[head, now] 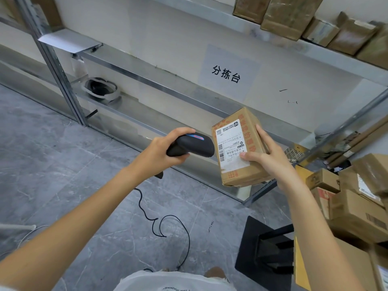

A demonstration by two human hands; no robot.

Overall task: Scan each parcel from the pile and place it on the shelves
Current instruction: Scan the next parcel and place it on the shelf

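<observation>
Fingers of the left hand (161,148) wrap the black scanner (192,146), hiding its handle. At three o'clock from it, the right hand (270,157) grips a cardboard parcel (239,148); label text unreadable. Pile (354,208) at four o'clock, cut off by the frame edge.

a white paper sign (230,73) on the wall behind the shelves reads "分拣台" in black characters. the white shipping label (232,143) on the cardboard parcel (241,150) carries a barcode, a qr code and printed lines too small to read.
</observation>
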